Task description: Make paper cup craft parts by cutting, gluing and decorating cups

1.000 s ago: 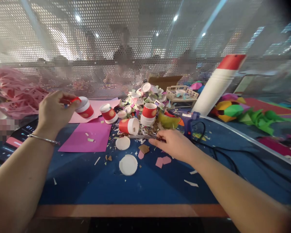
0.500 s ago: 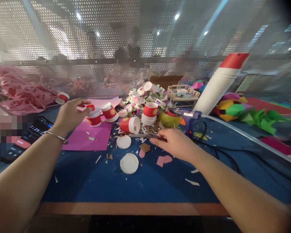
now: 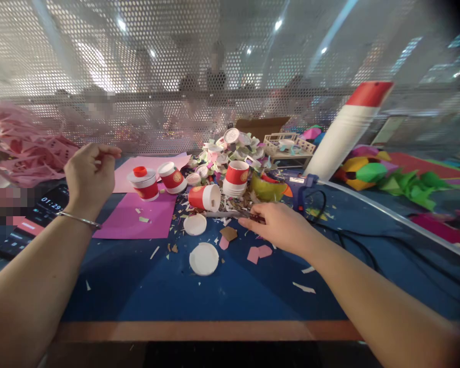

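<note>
My left hand [image 3: 91, 178], wearing a bangle, is raised at the left with fingers curled together; what they hold, if anything, is hidden. To its right, a red-and-white paper cup [image 3: 145, 191] stands with a white lid and a small red ring [image 3: 140, 171] on top. A second lidded cup [image 3: 171, 178] leans beside it. My right hand [image 3: 278, 225] rests low over the table, closed around the dark handles of what look like scissors [image 3: 230, 214], blade pointing left. Just beyond the blade lie a tipped cup [image 3: 205, 198] and an upright cup stack [image 3: 236, 179].
White paper discs [image 3: 204, 258] and scraps lie in front. Purple paper [image 3: 138, 220] is under the left cups. A heap of paper cutouts [image 3: 230, 151], a glue gun [image 3: 301, 191] with cable, and a tall leaning cup stack [image 3: 343, 133] stand behind. A phone [image 3: 48, 209] lies left.
My left hand has let go of the red ring, leaving it on the lidded cup, and moved left and up, covering where another cup lay. My right hand is nearly still.
</note>
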{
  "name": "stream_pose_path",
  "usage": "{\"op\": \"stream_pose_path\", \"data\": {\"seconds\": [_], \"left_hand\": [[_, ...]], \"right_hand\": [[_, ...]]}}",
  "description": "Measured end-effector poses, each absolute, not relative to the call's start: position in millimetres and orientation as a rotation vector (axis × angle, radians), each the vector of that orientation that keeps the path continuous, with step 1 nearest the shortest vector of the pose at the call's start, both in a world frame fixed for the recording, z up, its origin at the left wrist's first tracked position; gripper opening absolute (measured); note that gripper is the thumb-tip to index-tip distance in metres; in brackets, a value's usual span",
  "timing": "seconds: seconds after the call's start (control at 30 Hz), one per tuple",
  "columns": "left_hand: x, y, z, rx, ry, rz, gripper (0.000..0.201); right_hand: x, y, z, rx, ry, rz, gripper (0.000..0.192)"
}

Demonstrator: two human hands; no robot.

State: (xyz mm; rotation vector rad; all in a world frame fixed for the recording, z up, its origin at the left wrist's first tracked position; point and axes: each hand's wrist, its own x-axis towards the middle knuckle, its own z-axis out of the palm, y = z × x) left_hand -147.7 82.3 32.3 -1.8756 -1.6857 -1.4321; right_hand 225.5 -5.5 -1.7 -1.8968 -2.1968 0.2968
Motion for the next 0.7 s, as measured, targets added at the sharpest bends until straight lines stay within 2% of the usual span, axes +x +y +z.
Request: {"op": "stream_pose_path", "data": {"seconds": [0.33,0.7], "left_hand": [[-97.1,52.1,33.3,-2.193,-1.54,-1.336,0.02],[-93.1,45.3,30.7,-2.278,-1.485,-1.316,0.022]], "right_hand": [[225.6,-5.6,2.3,-1.924,-2.225,0.311,0.034],[225.6,-10.7,4.5,-1.777,-2.334,0.373,0.025]]}}
